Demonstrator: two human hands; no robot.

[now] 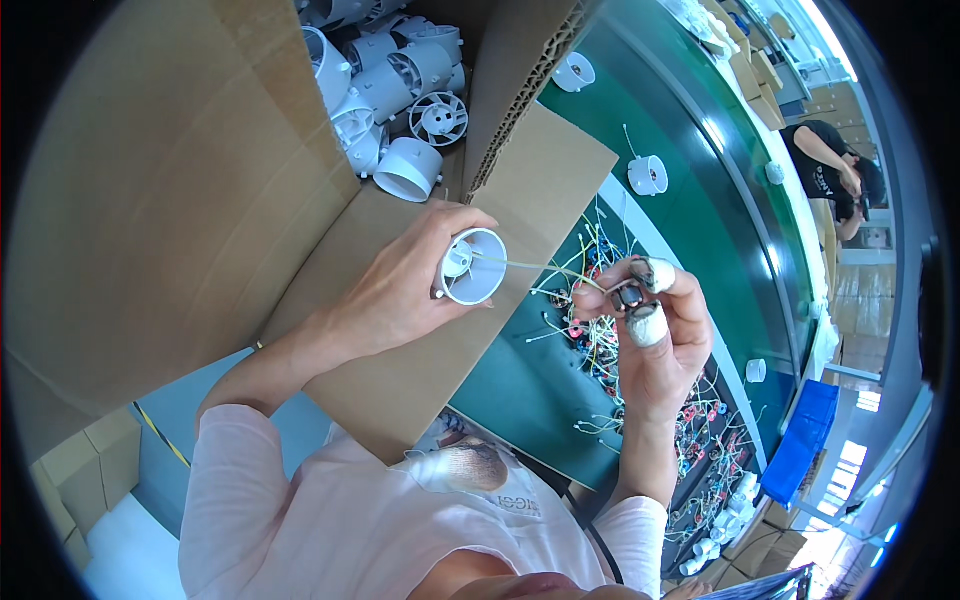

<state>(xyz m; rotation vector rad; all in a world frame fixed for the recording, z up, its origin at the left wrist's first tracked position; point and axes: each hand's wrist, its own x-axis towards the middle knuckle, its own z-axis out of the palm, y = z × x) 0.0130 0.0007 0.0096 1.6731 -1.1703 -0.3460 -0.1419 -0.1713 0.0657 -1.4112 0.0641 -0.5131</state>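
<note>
- Hemmed in at far left by the box; could bang the left forearm on a wall if swung wide, jarring the grip.
- Packed inside the box with a jumble of stored cups; could scrape or chip if dropped in from high up.
- Wrapped, in the left grip, around the outer wall of the white cup, held over a cardboard flap with the open end toward the head; could slip and tumble if held too lightly, or flex out of round if squeezed too hard.
- Stretched from the cup's hub across to the right, a pale wire; could strain or tear loose if tugged by either hand. Cannot tell how firmly fastened inside.
- Bunched behind on the green desk, in a coloured tangle; could hook the wire or drag up stray leads if lowered into.
- Pinched, in the right grip, on a small dark part, using white-covered fingertips; could twist or drop through dulled feel, then get lost among the leads.
- Scattered beyond, standing apart, as loose cups; could roll if nudged by a sleeve or elbow.
</note>
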